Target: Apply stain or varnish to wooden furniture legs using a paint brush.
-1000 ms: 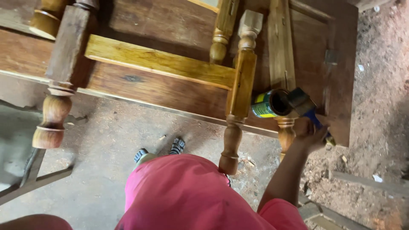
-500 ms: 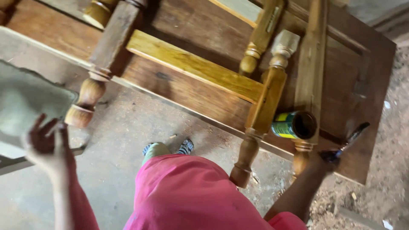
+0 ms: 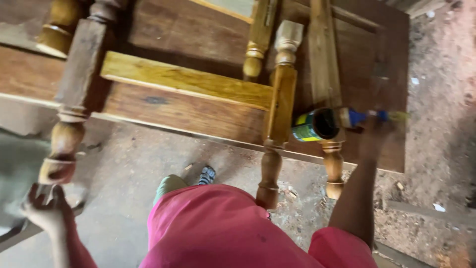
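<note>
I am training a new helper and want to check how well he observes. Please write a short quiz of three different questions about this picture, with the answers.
1. True or false: the right hand holds a brush with a blue handle at the mouth of the tin.
2. Where is the left hand? A) on the tin B) at the foot of a turned wooden leg C) on the pink garment
3. Fill in: the tin lies on its ____, with its open mouth facing right.

Key: 1 true; 2 B; 3 side.
</note>
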